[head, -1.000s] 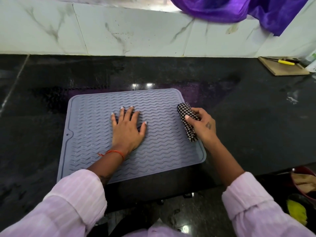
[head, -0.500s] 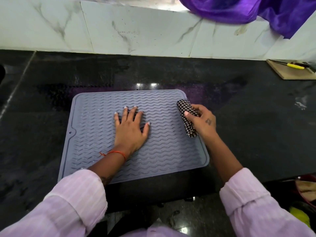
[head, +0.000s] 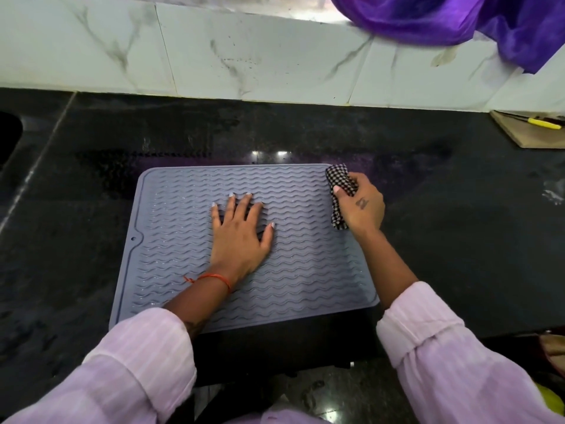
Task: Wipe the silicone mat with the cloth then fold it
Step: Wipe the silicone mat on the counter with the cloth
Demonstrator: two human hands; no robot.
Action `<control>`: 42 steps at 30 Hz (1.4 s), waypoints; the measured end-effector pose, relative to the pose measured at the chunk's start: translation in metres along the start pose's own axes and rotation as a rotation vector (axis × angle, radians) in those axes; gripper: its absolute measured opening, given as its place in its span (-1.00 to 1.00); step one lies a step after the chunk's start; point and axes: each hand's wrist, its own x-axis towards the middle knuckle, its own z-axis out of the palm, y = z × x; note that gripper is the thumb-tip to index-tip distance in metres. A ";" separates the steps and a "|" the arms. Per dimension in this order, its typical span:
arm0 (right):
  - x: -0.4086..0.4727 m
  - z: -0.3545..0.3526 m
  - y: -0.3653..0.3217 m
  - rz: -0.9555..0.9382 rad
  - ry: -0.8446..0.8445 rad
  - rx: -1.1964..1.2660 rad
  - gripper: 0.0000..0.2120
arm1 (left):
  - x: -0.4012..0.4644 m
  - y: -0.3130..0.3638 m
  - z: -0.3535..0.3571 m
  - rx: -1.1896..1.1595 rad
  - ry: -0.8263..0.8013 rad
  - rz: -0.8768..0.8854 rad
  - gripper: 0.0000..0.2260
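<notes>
The silicone mat [head: 189, 270] lies flat on the black worktop [head: 458, 240], with its near edge close to the worktop's front edge. It is grey-blue and has wavy ridges all over. Two pink sleeves [head: 137, 371] reach in from the bottom. The left hand [head: 240, 232] rests palm down in the middle of the mat, with its fingers [head: 244, 206] straight and spread apart. A thin orange thread [head: 211, 278] is tied round that wrist. The right hand [head: 362, 206] is at the mat's far right corner. Its fingers are curled round a bunched black and white checked cloth [head: 339, 191], and the thumb presses on it. The cloth touches the mat's right edge. Farther back, at the right, a wooden board [head: 526, 134] holds a yellow-handled tool [head: 545, 123]. Behind the worktop is a white marble wall [head: 244, 56], and a purple fabric [head: 458, 16] hangs over it.
</notes>
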 end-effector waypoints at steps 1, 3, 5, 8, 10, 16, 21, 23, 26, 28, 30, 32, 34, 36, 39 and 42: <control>-0.002 0.005 0.002 -0.016 0.001 -0.095 -0.62 | 0.000 0.000 0.000 -0.002 -0.001 0.001 -0.45; -0.008 0.016 0.002 -0.086 0.002 -0.236 -0.60 | 0.000 0.000 -0.001 0.000 0.001 0.002 -0.45; -0.011 0.021 -0.004 -0.157 0.000 -0.316 -0.59 | 0.000 0.000 -0.001 0.002 0.000 -0.001 -0.45; -0.011 0.020 -0.015 -0.254 -0.056 -0.362 -0.58 | 0.000 0.001 0.000 0.009 -0.002 -0.001 -0.45; -0.006 0.018 -0.019 -0.278 -0.156 -0.308 -0.58 | 0.000 0.001 0.000 0.006 0.006 -0.001 -0.45; 0.020 -0.004 -0.012 0.150 -0.133 0.528 -0.65 | 0.000 0.000 -0.001 0.003 -0.002 -0.002 -0.43; 0.013 -0.002 0.002 0.046 -0.143 -0.013 -0.61 | 0.000 -0.001 0.000 0.000 -0.007 -0.004 -0.43; 0.002 0.009 -0.004 -0.035 -0.103 -0.151 -0.60 | 0.000 0.000 0.000 0.001 -0.004 -0.006 -0.44; -0.004 0.016 -0.014 -0.081 -0.082 -0.155 -0.60 | 0.001 0.000 0.000 0.003 -0.001 0.000 -0.46; -0.006 0.018 -0.018 -0.062 -0.180 0.010 -0.62 | 0.001 0.000 0.000 0.002 0.002 -0.002 -0.46; -0.004 0.015 -0.018 0.075 -0.332 0.442 -0.66 | 0.000 0.000 0.000 -0.002 0.006 -0.001 -0.46; 0.005 0.009 -0.015 0.226 -0.292 0.800 -0.67 | 0.000 0.000 0.000 -0.006 0.006 0.003 -0.44; 0.021 0.003 -0.007 0.299 -0.111 0.733 -0.67 | 0.000 -0.001 0.000 -0.013 0.012 0.004 -0.44; 0.034 0.003 0.002 0.271 -0.046 0.401 -0.64 | 0.000 -0.001 0.001 -0.017 0.016 0.007 -0.44; 0.029 0.011 0.000 0.135 -0.085 0.000 -0.63 | 0.000 -0.001 0.001 -0.014 0.015 0.004 -0.44; 0.022 0.017 -0.010 0.037 -0.053 -0.140 -0.61 | 0.000 0.000 0.000 -0.008 0.014 -0.001 -0.43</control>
